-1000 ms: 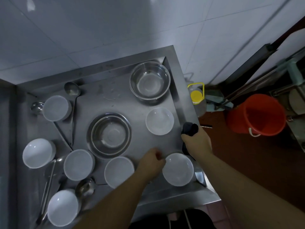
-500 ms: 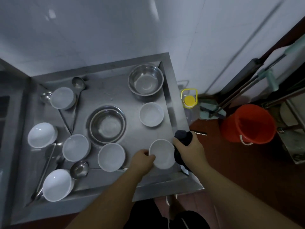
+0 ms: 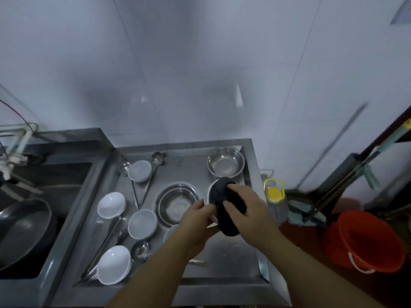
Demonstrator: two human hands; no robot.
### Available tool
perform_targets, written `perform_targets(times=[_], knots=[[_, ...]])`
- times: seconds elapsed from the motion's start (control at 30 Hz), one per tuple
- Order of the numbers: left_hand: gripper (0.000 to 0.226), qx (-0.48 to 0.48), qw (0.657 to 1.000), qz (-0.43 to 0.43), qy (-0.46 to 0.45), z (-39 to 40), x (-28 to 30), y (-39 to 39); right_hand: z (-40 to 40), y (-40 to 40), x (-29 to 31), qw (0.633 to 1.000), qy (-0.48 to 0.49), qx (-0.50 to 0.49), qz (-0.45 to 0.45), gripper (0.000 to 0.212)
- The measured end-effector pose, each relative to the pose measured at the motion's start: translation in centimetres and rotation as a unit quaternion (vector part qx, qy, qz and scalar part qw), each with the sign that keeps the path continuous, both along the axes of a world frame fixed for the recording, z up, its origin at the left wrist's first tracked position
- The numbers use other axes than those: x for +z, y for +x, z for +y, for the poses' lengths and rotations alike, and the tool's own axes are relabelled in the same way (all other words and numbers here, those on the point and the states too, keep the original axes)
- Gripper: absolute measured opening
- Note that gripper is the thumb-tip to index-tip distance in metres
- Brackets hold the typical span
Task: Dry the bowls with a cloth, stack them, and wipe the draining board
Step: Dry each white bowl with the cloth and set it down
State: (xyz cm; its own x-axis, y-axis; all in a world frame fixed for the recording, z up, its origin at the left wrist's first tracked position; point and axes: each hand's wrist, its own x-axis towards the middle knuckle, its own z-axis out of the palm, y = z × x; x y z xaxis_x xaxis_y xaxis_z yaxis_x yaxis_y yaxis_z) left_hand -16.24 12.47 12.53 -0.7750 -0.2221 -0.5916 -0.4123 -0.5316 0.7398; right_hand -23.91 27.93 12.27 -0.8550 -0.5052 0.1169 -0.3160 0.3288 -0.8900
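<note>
Step in hand: drying a small white bowl [image 3: 210, 192], held up above the right half of the stainless steel bench [image 3: 222, 283], near its right edge.
Left hand [image 3: 196, 215]: fingers curled on the bowl's near rim, gripping it.
Right hand [image 3: 246, 207]: pinches a dark bunched cloth [image 3: 224, 205] and presses it into the bowl's hollow; the cloth's tail hangs below.
Bowl's look: round, glossy, tipped toward the person; mostly hidden by cloth, only a sliver of rim shows. Wetness cannot be told.
Method, as judged: turn the bowl with the left hand while the cloth sweeps wall, base and rim, then the outside.
Remaining stock: other white bowls [image 3: 111, 205] sit apart on the bench's left half, unstacked; two round steel basins [image 3: 225, 162] toward the back right corner.
</note>
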Motion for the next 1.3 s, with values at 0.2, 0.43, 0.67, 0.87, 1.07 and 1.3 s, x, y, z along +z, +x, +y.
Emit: perform_targets(times=[0.2, 0.43, 0.67, 0.87, 1.07, 1.3], knots=[[0.055, -0.074, 0.987, 0.117, 0.084, -4.9, 4.5, 1.2, -3.3, 1.5, 6.0, 0.998, -0.031, -0.01, 0.047, 0.038], [0.089, -0.125, 0.976, 0.169, 0.063, -9.2, 6.3, 2.5, -7.5, 3.8, 9.4, 0.998, -0.052, 0.011, 0.026, 0.035], [0.095, -0.127, 0.968, 0.206, 0.064, -11.4, 7.2, 3.8, -10.7, 5.5, 10.8, 0.992, 0.013, 0.089, 0.089, 0.029], [0.091, -0.064, 0.98, 0.189, -0.022, -11.9, 8.5, 3.9, -12.3, 4.9, 13.3, 0.99, 0.113, 0.083, 0.02, 0.021], [0.085, -0.077, 0.954, 0.241, -0.16, -12.4, 9.8, 3.0, -12.2, 2.2, 16.7, 0.967, 0.137, 0.128, -0.175, 0.027], [0.099, -0.159, 0.933, 0.29, -0.142, -11.7, 10.6, 3.2, -9.0, 1.7, 17.1, 0.878, -0.086, 0.091, -0.462, 0.031]])
